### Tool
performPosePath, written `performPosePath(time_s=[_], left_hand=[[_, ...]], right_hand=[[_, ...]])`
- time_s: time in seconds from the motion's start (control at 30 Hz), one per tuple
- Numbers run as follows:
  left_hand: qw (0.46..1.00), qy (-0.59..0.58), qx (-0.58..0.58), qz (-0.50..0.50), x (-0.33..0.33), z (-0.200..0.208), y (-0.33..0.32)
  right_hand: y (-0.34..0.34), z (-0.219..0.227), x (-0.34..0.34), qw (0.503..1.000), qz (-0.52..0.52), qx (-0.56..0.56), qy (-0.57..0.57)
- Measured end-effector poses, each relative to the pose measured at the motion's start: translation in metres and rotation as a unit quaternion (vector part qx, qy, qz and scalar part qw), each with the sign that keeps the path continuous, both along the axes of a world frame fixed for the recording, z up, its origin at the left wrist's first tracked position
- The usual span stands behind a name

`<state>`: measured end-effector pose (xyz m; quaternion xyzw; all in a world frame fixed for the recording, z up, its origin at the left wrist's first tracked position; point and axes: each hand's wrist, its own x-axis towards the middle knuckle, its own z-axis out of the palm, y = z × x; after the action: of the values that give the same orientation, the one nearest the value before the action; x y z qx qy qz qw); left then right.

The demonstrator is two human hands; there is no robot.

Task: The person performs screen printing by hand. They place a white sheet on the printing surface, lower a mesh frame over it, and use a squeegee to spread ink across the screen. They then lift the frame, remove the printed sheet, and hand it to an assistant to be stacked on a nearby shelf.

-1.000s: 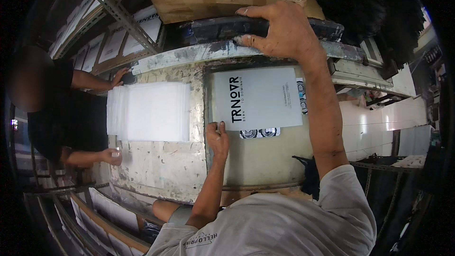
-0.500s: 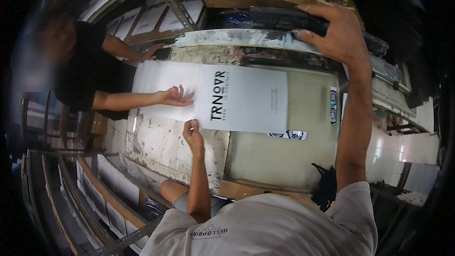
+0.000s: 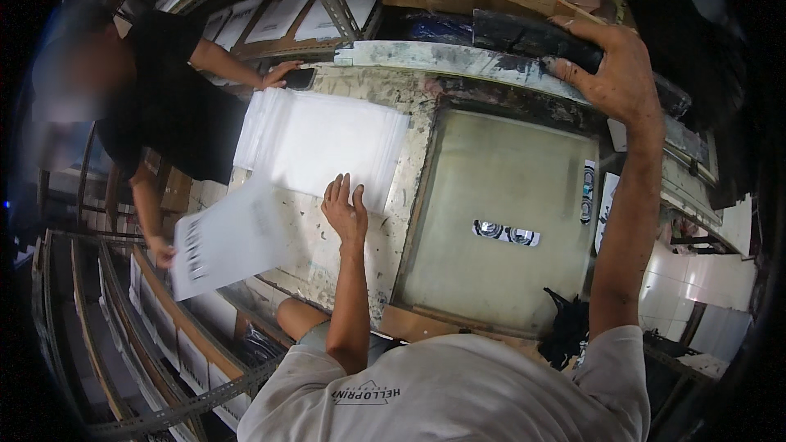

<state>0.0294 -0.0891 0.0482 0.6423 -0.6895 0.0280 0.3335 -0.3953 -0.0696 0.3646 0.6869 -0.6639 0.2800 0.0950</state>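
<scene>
Taking the stack of white sheets [image 3: 323, 143] on the paint-stained bench [image 3: 385, 237] as the landmark: furthest to its left, a co-worker in a dark shirt [image 3: 164, 106] stands at the bench's edge. Below and left of the stack, that co-worker's lower hand [image 3: 162, 252] grips the corner of a single printed white sheet [image 3: 229, 241], which hangs tilted off the bench edge, apart from the stack. The co-worker's other hand [image 3: 282, 75] lies at the stack's upper left corner, next to a small dark object [image 3: 299, 78] there.

At the stack's lower right corner, the person's left hand [image 3: 344, 211] lies open and flat, fingers spread, fingertips touching the edge of the top sheet and the palm on the bench.

Right of the stack sits the printing screen [image 3: 499, 221], a pale mesh in a frame lying flat on the bench, with a small black-and-white mark [image 3: 506, 233] near its middle. Above the screen's upper right corner, well away from the stack, the person's right hand [image 3: 618, 74] is closed around a long dark squeegee [image 3: 524, 33] that lies along the far edge of the screen frame.
</scene>
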Motion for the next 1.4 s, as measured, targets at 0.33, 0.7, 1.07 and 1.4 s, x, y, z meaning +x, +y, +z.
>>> performPosePath(time_s=[0.33,0.7,1.07,1.4], left_hand=[[0.985,0.147,-0.081,-0.037,0.028,-0.024,-0.041],[0.939,-0.066,0.21,-0.263,-0.074,0.009,0.009],[0.848,-0.066,0.166,-0.499,-0.25,-0.027,0.031],[0.793,-0.068,0.183,-0.577,-0.295,-0.031,0.064]], right_hand=[[-0.001,-0.001,0.001,0.999,-0.032,0.005,-0.008],[-0.002,-0.004,-0.004,0.999,-0.021,-0.014,0.034],[0.009,0.026,0.017,1.0,-0.006,0.022,-0.019],[-0.004,0.016,-0.007,0.999,-0.001,0.036,-0.005]])
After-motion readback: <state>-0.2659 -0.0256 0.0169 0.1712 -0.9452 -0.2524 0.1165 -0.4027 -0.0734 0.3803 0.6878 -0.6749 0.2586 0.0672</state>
